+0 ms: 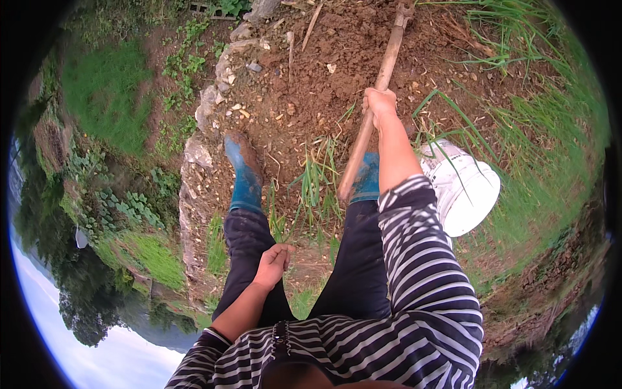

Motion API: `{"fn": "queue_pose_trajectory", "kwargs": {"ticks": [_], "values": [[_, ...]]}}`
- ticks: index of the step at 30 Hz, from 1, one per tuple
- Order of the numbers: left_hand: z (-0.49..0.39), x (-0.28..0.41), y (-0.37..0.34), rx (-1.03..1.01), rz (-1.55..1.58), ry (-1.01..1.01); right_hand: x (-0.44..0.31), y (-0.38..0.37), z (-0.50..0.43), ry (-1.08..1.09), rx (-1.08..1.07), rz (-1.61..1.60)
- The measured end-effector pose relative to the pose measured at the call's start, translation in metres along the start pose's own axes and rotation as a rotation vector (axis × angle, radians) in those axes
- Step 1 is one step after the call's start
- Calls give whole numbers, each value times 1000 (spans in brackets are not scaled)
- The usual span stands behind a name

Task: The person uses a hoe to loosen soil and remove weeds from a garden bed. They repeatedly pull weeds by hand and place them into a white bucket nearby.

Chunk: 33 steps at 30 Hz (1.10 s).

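My right hand (380,103) grips the wooden handle (392,56) of a long digging tool, probably a hoe. The handle slants from beside my right boot (367,176) up to a muddy metal socket (404,10) at the top edge of view. Most of the tool's head is out of sight. My left hand (273,265) hangs in front of my left thigh with its fingers curled in, and I see nothing in it. Loose brown soil (335,53) lies beyond my feet. My left boot (243,170) is blue and caked with mud.
A white plastic bucket (466,194) stands beside my right forearm, with long green leaves in front of it. A row of rough stones (206,107) edges the plot on the left. Tall grass-like plants (539,126) grow on the right, and a tuft (313,180) stands between my boots.
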<state>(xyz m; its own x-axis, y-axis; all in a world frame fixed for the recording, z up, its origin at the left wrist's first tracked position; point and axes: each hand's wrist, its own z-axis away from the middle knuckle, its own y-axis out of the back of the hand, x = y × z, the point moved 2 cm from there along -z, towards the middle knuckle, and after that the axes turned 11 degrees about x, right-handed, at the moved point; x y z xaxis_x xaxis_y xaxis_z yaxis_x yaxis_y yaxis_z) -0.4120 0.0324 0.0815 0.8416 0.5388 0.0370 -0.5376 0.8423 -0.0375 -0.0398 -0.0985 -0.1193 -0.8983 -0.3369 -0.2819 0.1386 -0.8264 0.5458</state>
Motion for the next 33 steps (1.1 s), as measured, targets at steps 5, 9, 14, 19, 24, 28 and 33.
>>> {"fn": "queue_pose_trajectory", "kwargs": {"ticks": [5,9,14,19,24,28,33], "values": [[-2,13,-9,-26,35,23,62,73,143,-301,-57,-244],[3,14,-2,-17,7,16,39,83,152,-52,-39,-522],[-4,0,3,-5,13,59,-43,84,66,523,-32,-660],[-8,-5,1,1,12,75,-57,26,-28,478,214,-254],[-2,3,-2,17,-13,25,37,17,11,16,-29,-117],[-2,10,-9,10,-7,4,125,64,108,-424,-126,-297],[-2,18,-7,26,-8,-32,186,39,85,-426,-260,-633]]}}
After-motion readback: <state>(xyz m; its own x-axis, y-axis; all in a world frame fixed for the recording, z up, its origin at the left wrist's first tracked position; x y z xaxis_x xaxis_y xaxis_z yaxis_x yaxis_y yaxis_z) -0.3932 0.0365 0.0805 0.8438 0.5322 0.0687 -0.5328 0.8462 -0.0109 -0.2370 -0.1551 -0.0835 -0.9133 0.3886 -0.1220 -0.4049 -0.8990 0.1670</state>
